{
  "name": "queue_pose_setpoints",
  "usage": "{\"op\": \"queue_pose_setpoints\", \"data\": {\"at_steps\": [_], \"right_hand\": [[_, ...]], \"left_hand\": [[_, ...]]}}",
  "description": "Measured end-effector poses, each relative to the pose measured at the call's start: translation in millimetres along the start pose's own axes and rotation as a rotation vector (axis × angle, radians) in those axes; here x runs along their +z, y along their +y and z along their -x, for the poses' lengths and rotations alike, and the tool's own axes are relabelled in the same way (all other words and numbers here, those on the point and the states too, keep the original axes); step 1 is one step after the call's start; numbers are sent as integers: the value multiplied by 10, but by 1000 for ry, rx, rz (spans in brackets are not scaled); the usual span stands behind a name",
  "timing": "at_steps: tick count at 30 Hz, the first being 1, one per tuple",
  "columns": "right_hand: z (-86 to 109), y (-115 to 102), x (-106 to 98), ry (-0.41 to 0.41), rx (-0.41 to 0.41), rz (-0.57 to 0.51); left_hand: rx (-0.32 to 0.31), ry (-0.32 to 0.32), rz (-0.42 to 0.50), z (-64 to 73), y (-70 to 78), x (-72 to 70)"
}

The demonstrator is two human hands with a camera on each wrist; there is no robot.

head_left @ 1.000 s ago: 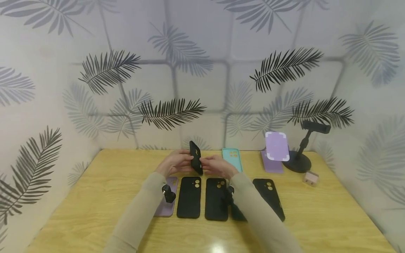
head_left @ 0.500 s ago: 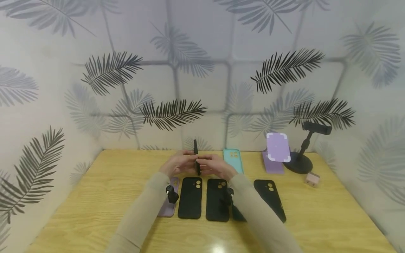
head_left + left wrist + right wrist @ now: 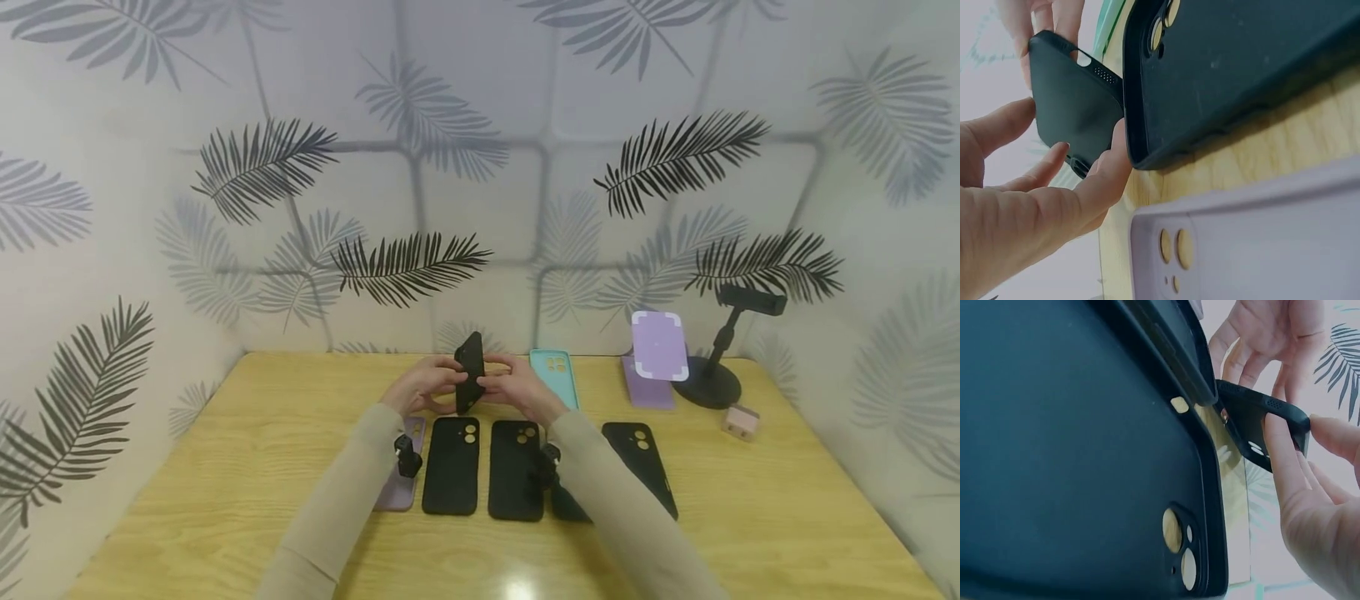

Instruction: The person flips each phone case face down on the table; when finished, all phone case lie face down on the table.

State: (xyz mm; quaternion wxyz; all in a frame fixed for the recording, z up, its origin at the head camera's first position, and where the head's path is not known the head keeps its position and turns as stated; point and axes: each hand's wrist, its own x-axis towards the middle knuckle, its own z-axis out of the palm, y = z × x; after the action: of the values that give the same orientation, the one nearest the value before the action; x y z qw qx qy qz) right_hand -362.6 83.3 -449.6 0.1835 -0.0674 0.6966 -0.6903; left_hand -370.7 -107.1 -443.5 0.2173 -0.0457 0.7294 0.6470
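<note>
A black phone case (image 3: pixel 470 372) is held up on its edge behind a row of cases in the head view. My left hand (image 3: pixel 426 385) grips its left side and my right hand (image 3: pixel 519 388) pinches the right side. In the left wrist view the case's plain dark face (image 3: pixel 1072 94) shows, with a port cutout and speaker holes along one end; the left thumb and fingers (image 3: pixel 1094 194) lie at its edges. The right wrist view shows the right thumb and fingers (image 3: pixel 1285 456) on one corner, with camera cutouts below.
Below the hands lie a purple case (image 3: pixel 397 490), black cases (image 3: pixel 451 471) (image 3: pixel 516 475) and a dark case (image 3: pixel 572 505) partly under the right sleeve. Another black case (image 3: pixel 637 458) lies right. Behind stand a turquoise case (image 3: pixel 553 377), purple stand (image 3: pixel 660 350), black stand (image 3: pixel 708 382) and pink plug (image 3: pixel 741 422).
The black phone case has turned between the hands: first its gold-marked face showed, then it stood edge-on, and now a plain dark face shows. Both hands stay in about the same place.
</note>
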Motion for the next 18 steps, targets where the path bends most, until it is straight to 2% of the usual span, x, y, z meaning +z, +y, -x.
{"op": "queue_pose_setpoints", "data": {"at_steps": [5, 12, 18], "right_hand": [[20, 15, -39, 25, 0, 29], [11, 52, -55, 78, 32, 137], [24, 91, -89, 46, 38, 212]], "left_hand": [[-7, 19, -11, -12, -20, -39], [-9, 21, 3, -5, -23, -99], [0, 14, -26, 10, -40, -154]]}}
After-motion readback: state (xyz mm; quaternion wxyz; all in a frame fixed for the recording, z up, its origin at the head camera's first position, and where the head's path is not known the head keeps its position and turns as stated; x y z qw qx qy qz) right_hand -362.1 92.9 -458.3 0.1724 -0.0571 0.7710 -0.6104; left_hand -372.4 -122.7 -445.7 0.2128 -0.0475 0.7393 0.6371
